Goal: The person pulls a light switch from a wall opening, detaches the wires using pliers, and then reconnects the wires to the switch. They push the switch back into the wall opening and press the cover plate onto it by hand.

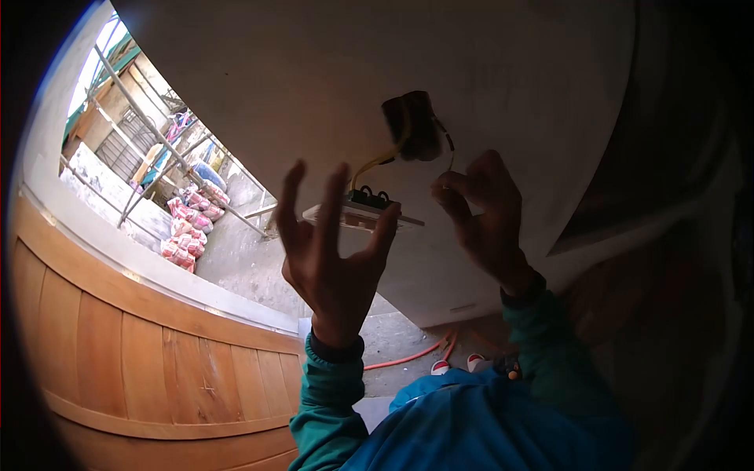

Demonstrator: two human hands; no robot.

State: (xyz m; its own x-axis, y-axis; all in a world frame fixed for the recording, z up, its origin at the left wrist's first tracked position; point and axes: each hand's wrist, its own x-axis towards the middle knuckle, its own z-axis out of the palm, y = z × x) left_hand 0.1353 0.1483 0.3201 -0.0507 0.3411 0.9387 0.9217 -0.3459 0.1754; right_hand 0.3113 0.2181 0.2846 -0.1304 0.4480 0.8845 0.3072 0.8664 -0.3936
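Note:
In front of me, a white switch or outlet plate (361,217) with black terminals on its back hangs from a yellow wire (378,158). The wire comes out of a dark rectangular box hole (422,133) in the wall. My left hand (330,255) is in front of the plate, its fingers spread and slightly blurred, the thumb overlapping the plate's right part. A second, darker wire (449,141) drops from the hole's right side. Thumb and forefinger of my right hand (487,212) are pinched at this wire's lower end.
A wooden panelled door (157,361) stands at the lower left beside a doorway. Outside are metal poles (157,129) and stacked red-and-white sacks (187,231). An orange hose (404,359) lies on the floor near my shoes (441,366).

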